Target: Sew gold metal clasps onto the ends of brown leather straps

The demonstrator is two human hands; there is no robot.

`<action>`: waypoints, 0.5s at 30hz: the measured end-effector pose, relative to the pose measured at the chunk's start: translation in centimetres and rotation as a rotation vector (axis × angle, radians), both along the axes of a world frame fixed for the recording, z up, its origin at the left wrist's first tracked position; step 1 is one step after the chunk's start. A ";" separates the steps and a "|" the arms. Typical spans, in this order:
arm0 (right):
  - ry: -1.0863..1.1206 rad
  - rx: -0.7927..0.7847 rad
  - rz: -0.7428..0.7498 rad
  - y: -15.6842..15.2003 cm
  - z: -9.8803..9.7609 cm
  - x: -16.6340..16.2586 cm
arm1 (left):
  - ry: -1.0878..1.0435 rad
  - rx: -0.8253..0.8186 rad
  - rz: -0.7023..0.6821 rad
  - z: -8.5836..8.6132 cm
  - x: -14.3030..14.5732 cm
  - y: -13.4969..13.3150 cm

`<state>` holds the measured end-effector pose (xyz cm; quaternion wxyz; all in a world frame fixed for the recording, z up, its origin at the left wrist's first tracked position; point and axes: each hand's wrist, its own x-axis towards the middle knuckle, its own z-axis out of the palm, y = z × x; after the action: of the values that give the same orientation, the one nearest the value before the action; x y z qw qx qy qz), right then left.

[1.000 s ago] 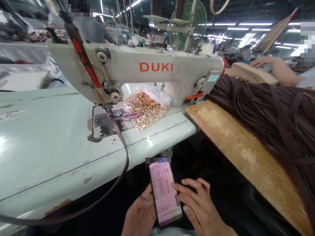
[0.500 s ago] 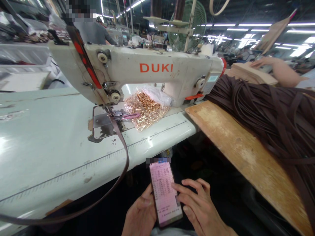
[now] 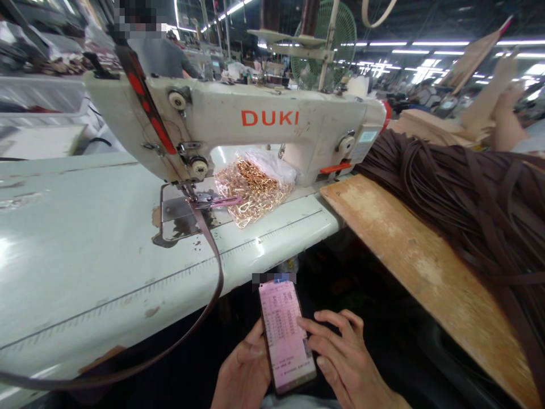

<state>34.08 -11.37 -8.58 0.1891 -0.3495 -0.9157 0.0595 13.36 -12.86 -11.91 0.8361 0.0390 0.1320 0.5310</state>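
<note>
In my lap area, below the table edge, my left hand (image 3: 246, 363) is wrapped round a smartphone (image 3: 284, 341) whose lit pink screen shows rows of small print. My right hand (image 3: 340, 352) lies over the phone's right edge, fingers spread, with the index fingertip at the screen. Beyond the phone stands a white sewing machine (image 3: 225, 116) marked DUKI. A dark brown strap (image 3: 215, 250) runs from under its needle, hangs over the table edge and curves off to the left. Pink-handled tweezers (image 3: 225, 201) lie beside the needle.
A clear bag of gold metal clasps (image 3: 253, 190) lies under the machine arm. On the right, a heap of dark brown straps (image 3: 451, 193) covers part of a worn wooden board (image 3: 395, 238). Another person's arm (image 3: 508, 119) reaches over tan sheets (image 3: 430, 125) behind it.
At the far right, the other person's arm has shifted right and now lifts a tan sheet from the stack. My hands and the phone stay as they were.
</note>
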 end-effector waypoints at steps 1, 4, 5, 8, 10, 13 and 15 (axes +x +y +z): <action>-0.003 -0.003 0.001 0.0 0.0 0.0 | -0.001 0.001 0.001 0.0 0.0 0.0; -0.001 -0.013 0.000 0.0 0.0 0.0 | 0.008 -0.017 0.007 0.1 0.0 0.1; 0.001 -0.015 0.001 0.0 0.0 0.0 | 0.007 -0.018 0.005 0.1 0.1 0.1; 0.005 -0.021 0.002 0.1 0.0 0.0 | -0.010 -0.007 -0.003 0.1 0.1 0.2; 0.010 -0.019 0.004 0.2 0.0 -0.1 | -0.016 0.000 -0.003 0.0 0.1 0.1; 0.013 -0.015 0.009 0.2 0.1 -0.2 | -0.010 -0.005 -0.001 0.0 0.1 0.0; 0.018 -0.009 0.008 0.2 0.2 -0.3 | -0.002 -0.016 0.006 0.0 0.0 -0.1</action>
<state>33.77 -11.13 -8.42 0.1955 -0.3462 -0.9151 0.0675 13.40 -12.93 -11.94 0.8350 0.0315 0.1355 0.5323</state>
